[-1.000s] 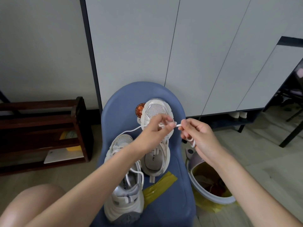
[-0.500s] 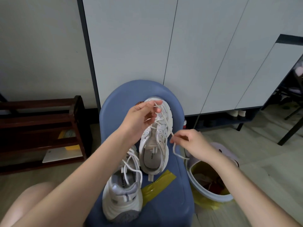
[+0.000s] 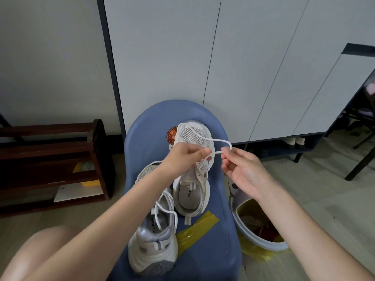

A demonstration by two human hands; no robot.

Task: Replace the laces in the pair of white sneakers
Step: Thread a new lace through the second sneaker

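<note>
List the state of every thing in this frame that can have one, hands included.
Left hand: pinches the white lace over the far sneaker.
Right hand: pinches the same lace.
White lace: looped between the hands.
Far sneaker: on the blue chair, partly laced.
Near sneaker: on the chair, laced loosely.
Waste bin: open, lined with a yellow bag, holding rubbish.

Sneakers [image 3: 160,238], tape [image 3: 195,230] on blue chair [image 3: 221,199]

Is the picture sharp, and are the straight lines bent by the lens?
Head view: the cabinet door edges lean and bow outward, wide-angle distortion; the lace and both hands, left and right, are slightly soft; daylight is even, shadows faint.
</note>
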